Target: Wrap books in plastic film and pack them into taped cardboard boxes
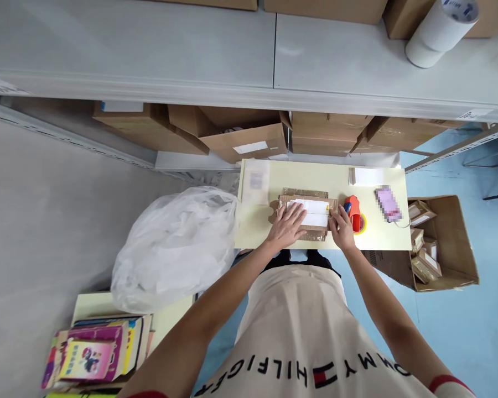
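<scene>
Centre frame: your left hand (288, 225) lies open and flat on the cardboard parcel (315, 213), your right hand (342, 229) is curled at its end, grip unclear, and may knock the tape dispenser (354, 213) just beside it.

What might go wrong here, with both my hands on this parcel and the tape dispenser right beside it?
The right hand sits close beside the tape dispenser; its cutter might nick a finger. The parcel lies near the table's front edge, so a push might slide it off. The white label may crease under the flat left hand.
</scene>
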The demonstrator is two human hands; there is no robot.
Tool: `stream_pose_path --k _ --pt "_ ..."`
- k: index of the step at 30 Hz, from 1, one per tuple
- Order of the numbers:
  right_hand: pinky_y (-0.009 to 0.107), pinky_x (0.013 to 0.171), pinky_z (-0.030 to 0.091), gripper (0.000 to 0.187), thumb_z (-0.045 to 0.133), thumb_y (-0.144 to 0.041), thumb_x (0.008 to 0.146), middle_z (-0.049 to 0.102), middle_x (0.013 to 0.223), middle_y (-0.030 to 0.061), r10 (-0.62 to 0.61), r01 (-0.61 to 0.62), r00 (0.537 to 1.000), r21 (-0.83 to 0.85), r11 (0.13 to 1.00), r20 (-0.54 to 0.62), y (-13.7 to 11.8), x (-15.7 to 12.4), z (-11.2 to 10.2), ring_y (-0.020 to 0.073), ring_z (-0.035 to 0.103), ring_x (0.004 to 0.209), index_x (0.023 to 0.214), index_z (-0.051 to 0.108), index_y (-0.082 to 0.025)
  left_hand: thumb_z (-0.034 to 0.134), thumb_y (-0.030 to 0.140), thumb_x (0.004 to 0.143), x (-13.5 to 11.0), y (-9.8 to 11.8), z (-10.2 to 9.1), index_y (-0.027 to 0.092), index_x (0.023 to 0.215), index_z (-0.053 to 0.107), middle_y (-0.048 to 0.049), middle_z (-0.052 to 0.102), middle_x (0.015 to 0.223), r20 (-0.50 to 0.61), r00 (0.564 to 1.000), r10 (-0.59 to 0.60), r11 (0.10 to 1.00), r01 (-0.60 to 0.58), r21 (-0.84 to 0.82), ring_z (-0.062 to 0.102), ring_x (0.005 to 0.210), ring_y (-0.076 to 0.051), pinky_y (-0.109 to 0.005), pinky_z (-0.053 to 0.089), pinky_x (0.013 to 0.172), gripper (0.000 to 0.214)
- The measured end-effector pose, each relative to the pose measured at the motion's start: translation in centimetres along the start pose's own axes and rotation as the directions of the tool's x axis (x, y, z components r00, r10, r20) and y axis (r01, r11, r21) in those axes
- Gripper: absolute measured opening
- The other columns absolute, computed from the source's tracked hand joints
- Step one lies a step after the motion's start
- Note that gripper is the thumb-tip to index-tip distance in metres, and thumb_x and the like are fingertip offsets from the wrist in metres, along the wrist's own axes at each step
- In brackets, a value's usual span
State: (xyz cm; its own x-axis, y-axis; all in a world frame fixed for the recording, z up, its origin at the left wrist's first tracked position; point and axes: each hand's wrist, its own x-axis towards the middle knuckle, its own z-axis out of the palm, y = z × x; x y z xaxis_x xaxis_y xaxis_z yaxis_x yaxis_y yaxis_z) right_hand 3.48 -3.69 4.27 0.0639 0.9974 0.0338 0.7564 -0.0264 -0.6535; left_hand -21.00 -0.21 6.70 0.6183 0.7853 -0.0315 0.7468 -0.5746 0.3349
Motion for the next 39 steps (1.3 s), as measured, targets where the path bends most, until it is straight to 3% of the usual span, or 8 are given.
stream_pose_path --k 6,11,16,20,25,31,34,39 --pt "0.049 0.096 0.049 0.046 0.034 -0.046 0.098 0.060 0.127 0.0188 0.229 -0.242 0.962 -0.077 0.967 -0.150 2.4 -0.3 -1.8 0.0305 0.055 0.122 0.129 0.053 -0.018 0.049 0.043 0.096 0.4 0.3 0.8 0.016 0.153 0.037 -0.0123 0.035 0.158 0.027 1.000 -0.011 1.000 0.011 0.008 0.029 0.149 -0.029 -0.048 0.019 0.123 0.064" --pt "0.043 0.084 0.049 0.047 0.062 -0.041 0.083 0.065 0.105 0.0161 0.518 -0.511 0.855 -0.207 0.834 -0.021 3.5 1.7 -1.5 0.0311 0.062 0.100 0.118 0.047 -0.014 0.048 0.040 0.097 0.2 0.2 1.1 0.018 0.153 0.036 -0.0117 0.034 0.158 0.034 0.999 -0.029 0.999 0.028 0.030 0.029 0.148 -0.030 -0.049 0.022 0.121 0.062" --pt "0.039 0.077 0.047 0.044 0.055 -0.021 0.080 0.066 0.095 0.0129 0.612 -0.596 0.791 -0.218 0.773 0.007 2.6 2.9 -1.5 0.0272 0.063 0.085 0.122 0.044 -0.015 0.047 0.039 0.097 0.3 0.3 1.2 0.017 0.152 0.038 -0.0113 0.035 0.158 0.056 0.998 -0.036 0.998 0.033 0.056 0.029 0.148 -0.029 -0.049 0.022 0.121 0.059" --pt "0.034 0.069 0.047 0.043 0.049 -0.026 0.079 0.065 0.091 0.0077 0.534 -0.530 0.842 0.064 0.846 -0.075 1.7 2.2 -5.0 0.0234 0.060 0.078 0.122 0.046 -0.019 0.047 0.040 0.097 0.4 0.2 1.5 0.018 0.152 0.039 -0.0110 0.036 0.157 0.042 0.999 -0.032 0.999 0.031 0.042 0.030 0.148 -0.029 -0.050 0.023 0.122 0.060" --pt "0.030 0.062 0.044 0.028 0.040 -0.040 0.085 0.060 0.077 0.0019 0.253 -0.177 0.952 0.362 0.915 -0.174 -2.0 4.1 -8.8 0.0184 0.054 0.068 0.097 0.056 -0.021 0.048 0.041 0.096 0.1 0.2 1.2 0.018 0.152 0.038 -0.0116 0.036 0.158 0.009 1.000 -0.013 1.000 0.013 -0.006 0.029 0.149 -0.029 -0.049 0.021 0.122 0.062" --pt "0.029 0.057 0.043 0.044 0.047 -0.063 0.084 0.052 0.064 -0.0007 0.041 -0.132 0.969 0.373 0.918 0.244 -6.0 8.2 -7.5 0.0159 0.049 0.061 0.071 0.055 -0.021 0.048 0.041 0.095 -0.1 1.2 -0.3 0.017 0.144 0.048 -0.0130 0.045 0.153 -0.024 0.997 -0.072 0.963 0.063 -0.261 0.035 0.146 -0.029 -0.052 0.025 0.121 0.054" --pt "0.029 0.057 0.043 0.048 0.048 -0.068 0.082 0.052 0.063 -0.0012 -0.011 -0.099 0.950 0.332 0.938 0.313 -6.1 8.8 -7.3 0.0154 0.048 0.061 0.071 0.054 -0.021 0.044 0.042 0.097 0.9 2.0 -1.7 0.018 0.140 0.052 -0.0117 0.053 0.147 -0.064 0.956 -0.286 0.795 0.200 -0.573 0.045 0.140 -0.026 -0.047 0.034 0.118 0.050" --pt "0.030 0.059 0.044 0.050 0.048 -0.070 0.081 0.053 0.064 -0.0007 -0.058 -0.052 0.940 0.311 0.949 0.337 -5.7 8.8 -8.0 0.0155 0.048 0.061 0.071 0.054 -0.021 0.047 0.056 0.094 3.4 2.9 -4.6 0.020 0.115 0.066 -0.0115 0.070 0.122 0.287 0.852 -0.437 0.013 0.325 -0.945 0.069 0.108 -0.023 -0.036 0.056 0.089 0.046"
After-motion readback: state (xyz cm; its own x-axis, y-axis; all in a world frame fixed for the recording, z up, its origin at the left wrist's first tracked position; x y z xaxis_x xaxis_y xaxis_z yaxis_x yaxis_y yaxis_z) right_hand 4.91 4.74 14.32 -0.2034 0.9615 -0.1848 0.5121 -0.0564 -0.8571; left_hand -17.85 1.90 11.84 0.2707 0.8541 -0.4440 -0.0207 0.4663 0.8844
